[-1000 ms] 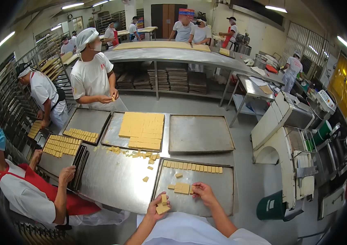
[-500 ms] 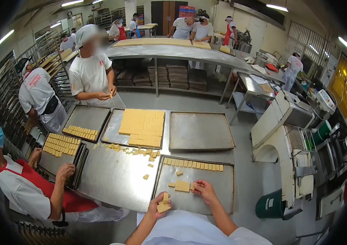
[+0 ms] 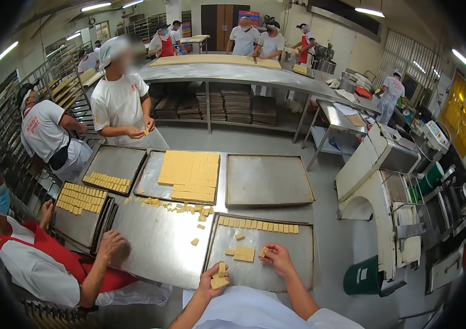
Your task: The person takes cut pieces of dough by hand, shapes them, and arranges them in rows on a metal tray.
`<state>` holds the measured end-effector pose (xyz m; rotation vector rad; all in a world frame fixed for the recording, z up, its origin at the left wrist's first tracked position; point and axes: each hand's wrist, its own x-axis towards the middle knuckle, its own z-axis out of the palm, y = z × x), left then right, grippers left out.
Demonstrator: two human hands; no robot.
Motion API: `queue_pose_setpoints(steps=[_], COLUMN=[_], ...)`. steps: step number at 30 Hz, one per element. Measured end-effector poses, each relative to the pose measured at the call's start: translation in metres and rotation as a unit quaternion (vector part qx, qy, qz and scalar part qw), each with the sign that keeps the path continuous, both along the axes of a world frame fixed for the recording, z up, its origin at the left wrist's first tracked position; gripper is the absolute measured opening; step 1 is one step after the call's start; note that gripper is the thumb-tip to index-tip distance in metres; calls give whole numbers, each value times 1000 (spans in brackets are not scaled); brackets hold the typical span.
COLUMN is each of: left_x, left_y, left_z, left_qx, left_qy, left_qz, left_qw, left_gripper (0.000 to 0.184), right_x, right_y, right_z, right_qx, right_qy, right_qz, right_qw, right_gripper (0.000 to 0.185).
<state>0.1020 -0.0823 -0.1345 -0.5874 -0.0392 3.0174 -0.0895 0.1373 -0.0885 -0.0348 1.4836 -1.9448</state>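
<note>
In the head view, my left hand (image 3: 207, 285) is closed around a few small yellow dough blocks (image 3: 219, 283), one standing upright on the others. My right hand (image 3: 279, 260) pinches a single dough piece (image 3: 264, 251) just above the metal tray (image 3: 293, 274) in front of me. To its left on that tray lies a group of cut pieces (image 3: 244, 254), with one loose piece (image 3: 240, 237) behind it. A row of small blocks (image 3: 257, 225) lines the tray's far edge.
A large cut dough slab (image 3: 189, 174) lies on a tray ahead, with crumbled scraps (image 3: 189, 208) along its near side. Another tray (image 3: 270, 180) is at right. A co-worker in a red apron (image 3: 41, 247) stands left beside stacked trays; another person (image 3: 120, 98) stands across the table.
My right hand has moved slightly right, away from the group of pieces, with the piece in its fingers. The red-aproned co-worker's hand has come away from the tray stack.
</note>
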Motion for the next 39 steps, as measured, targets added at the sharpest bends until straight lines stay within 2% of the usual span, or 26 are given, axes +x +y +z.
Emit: queue_pose_setpoints(steps=[12, 14, 16, 18, 19, 21, 24, 27, 30, 33, 36, 39], left_x=[-2, 0, 4, 9, 10, 12, 12, 12, 13, 12, 12, 17], left_y=[-1, -3, -3, -6, -4, -3, -6, -1, -1, -2, -3, -6], left_z=[6, 10, 5, -6, 1, 17, 20, 26, 29, 28, 30, 33], left_qx=[-29, -44, -40, -33, -37, -71, -92, -83, -93, -102, -106, -110], left_qy=[29, 24, 17, -36, -7, -44, -23, -18, -25, -17, -13, -19], left_qz=[5, 7, 8, 16, 5, 15, 14, 6, 2, 14, 31, 35], left_qw=[999, 999, 999, 999, 999, 996, 995, 996, 995, 995, 994, 993], left_gripper=[28, 30, 35, 37, 38, 37, 35, 32, 31, 31, 32, 32], right_x=[-22, -34, -49, -67, -75, -99, -117, -123, -123, -118, -136, -159], right_y=[38, 55, 70, 91, 102, 124, 139, 136, 116, 89, 90, 107], right_z=[-9, -10, 11, 27, 29, 22, 14, 16, 14, 11, 6, -1], right_qx=[15, 50, 84, 173, 224, 260, 243, 349, 421, 406, 452, 485], right_qy=[11, 66, 94, 159, 155, 182, 235, 253, 332, 348, 359, 331], right_qz=[-89, -127, -150, -147, -159, -178, -158, -104, -45, 10, -74, -35], right_qw=[996, 988, 981, 961, 949, 931, 928, 896, 843, 845, 813, 808], right_gripper=[22, 21, 21, 28, 28, 24, 23, 22, 21, 22, 21, 19])
